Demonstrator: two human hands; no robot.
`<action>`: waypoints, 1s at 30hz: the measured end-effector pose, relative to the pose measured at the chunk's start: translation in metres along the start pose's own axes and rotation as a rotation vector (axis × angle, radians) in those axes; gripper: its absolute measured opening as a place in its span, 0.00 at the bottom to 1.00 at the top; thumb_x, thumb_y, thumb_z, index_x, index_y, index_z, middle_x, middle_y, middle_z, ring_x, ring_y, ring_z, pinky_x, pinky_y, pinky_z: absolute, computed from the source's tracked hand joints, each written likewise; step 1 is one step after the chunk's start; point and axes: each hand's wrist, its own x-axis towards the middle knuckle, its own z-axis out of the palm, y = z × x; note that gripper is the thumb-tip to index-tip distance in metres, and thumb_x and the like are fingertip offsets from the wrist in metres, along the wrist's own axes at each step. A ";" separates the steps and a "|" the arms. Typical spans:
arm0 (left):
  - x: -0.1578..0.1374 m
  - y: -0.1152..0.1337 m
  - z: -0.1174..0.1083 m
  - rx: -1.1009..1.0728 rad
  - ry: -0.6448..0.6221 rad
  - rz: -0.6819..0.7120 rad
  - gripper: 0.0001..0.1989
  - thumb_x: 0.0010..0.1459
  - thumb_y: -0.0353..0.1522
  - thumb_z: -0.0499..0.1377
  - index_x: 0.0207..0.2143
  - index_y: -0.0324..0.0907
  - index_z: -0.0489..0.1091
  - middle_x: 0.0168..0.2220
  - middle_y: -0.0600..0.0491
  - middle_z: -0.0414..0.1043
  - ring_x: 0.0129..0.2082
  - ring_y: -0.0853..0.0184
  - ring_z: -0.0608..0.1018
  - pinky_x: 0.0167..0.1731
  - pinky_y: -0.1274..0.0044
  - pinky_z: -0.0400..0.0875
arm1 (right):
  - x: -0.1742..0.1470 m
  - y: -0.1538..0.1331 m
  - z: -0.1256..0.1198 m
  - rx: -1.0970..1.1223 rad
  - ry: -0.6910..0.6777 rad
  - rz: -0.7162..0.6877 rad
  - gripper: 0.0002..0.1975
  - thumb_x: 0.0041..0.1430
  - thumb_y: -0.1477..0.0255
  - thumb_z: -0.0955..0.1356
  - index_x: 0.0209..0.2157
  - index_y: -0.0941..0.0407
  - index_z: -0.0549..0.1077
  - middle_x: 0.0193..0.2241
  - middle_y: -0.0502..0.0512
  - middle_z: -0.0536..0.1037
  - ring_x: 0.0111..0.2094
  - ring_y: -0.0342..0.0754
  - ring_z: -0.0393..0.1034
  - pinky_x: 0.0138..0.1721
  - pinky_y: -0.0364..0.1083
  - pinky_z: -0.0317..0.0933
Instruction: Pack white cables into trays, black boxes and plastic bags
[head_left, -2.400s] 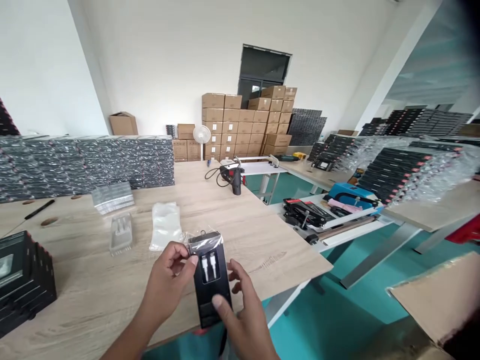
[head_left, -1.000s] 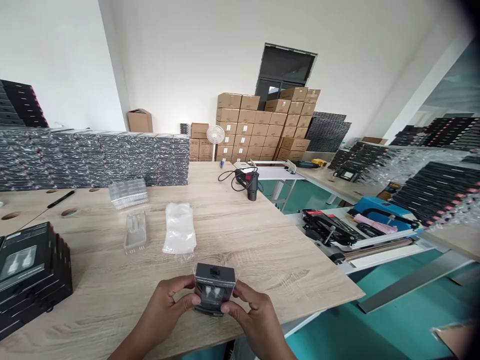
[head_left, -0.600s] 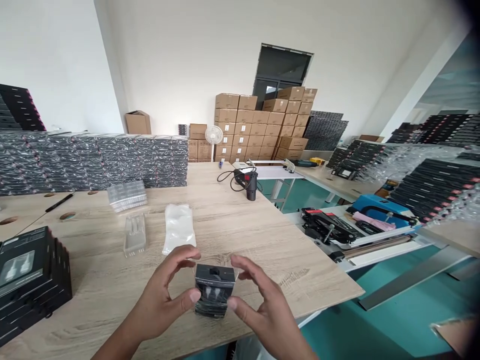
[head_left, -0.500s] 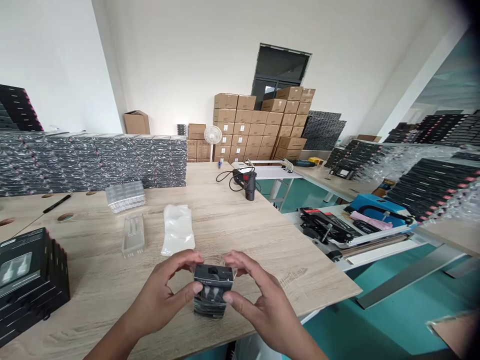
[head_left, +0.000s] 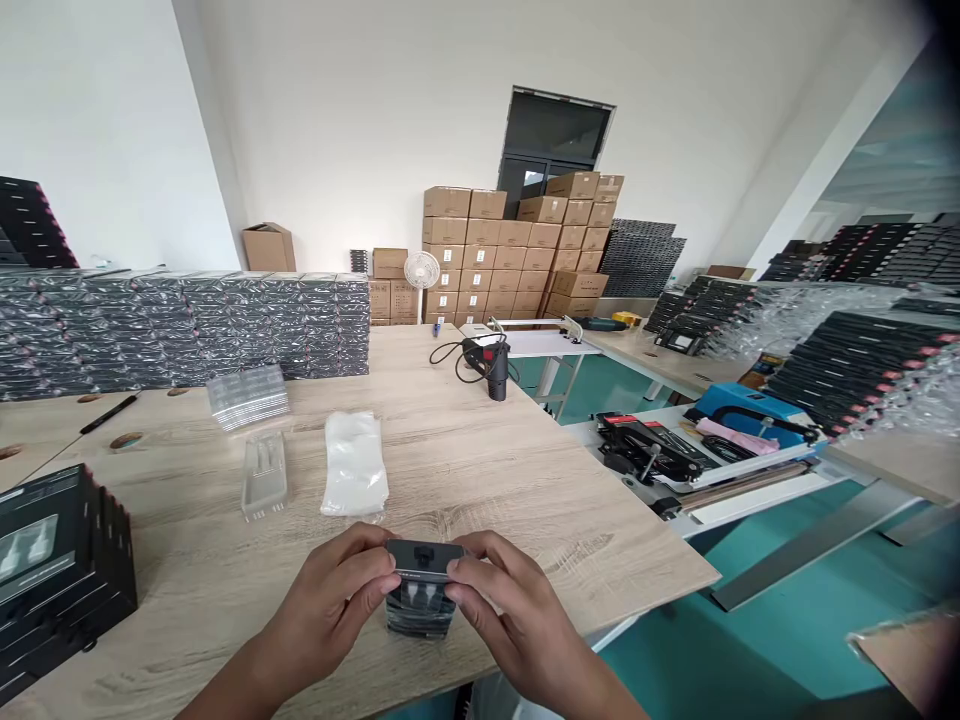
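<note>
A small black box (head_left: 417, 608) with a pale picture on its front and glossy clear film around it is near the table's front edge. Its upper end, with a dark hanging hole, faces me. My left hand (head_left: 334, 600) pinches the upper left corner between thumb and fingers. At the upper right corner, my right hand (head_left: 510, 605) is closed the same way. Beyond my hands lies a pile of clear plastic bags (head_left: 354, 465). A clear plastic tray (head_left: 264, 478) is to its left, with a stack of similar trays (head_left: 248, 397) behind.
Black boxes (head_left: 64, 580) stand at the left edge. A long wall of film-wrapped boxes (head_left: 187, 325) lines the table's far left. A heat gun (head_left: 495, 370) with a looped cord sits farther back. The table's right edge (head_left: 637, 490) drops to the green floor.
My fingers have closed in from the loose film onto the box's upper corners. The film that stood up beyond the box is now mostly out of sight.
</note>
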 end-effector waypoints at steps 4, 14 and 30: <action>-0.001 0.002 0.001 -0.026 -0.013 -0.038 0.07 0.65 0.25 0.53 0.39 0.46 0.64 0.38 0.52 0.66 0.40 0.67 0.72 0.37 0.75 0.67 | 0.000 0.000 0.003 0.036 0.028 0.005 0.12 0.66 0.76 0.64 0.49 0.51 0.68 0.40 0.57 0.72 0.39 0.48 0.70 0.38 0.46 0.67; -0.005 0.006 -0.001 -0.257 0.026 -0.457 0.18 0.61 0.37 0.60 0.53 0.51 0.64 0.48 0.49 0.72 0.45 0.61 0.76 0.44 0.72 0.72 | -0.009 -0.001 0.011 0.124 0.118 0.087 0.15 0.66 0.75 0.65 0.52 0.48 0.70 0.48 0.57 0.75 0.48 0.51 0.72 0.49 0.49 0.68; 0.012 -0.024 0.000 -0.903 0.600 -0.898 0.13 0.47 0.38 0.71 0.33 0.42 0.74 0.31 0.56 0.75 0.28 0.70 0.76 0.27 0.80 0.74 | -0.057 0.017 0.035 0.233 -0.016 0.396 0.33 0.52 0.80 0.68 0.60 0.50 0.64 0.55 0.57 0.73 0.49 0.51 0.71 0.50 0.49 0.69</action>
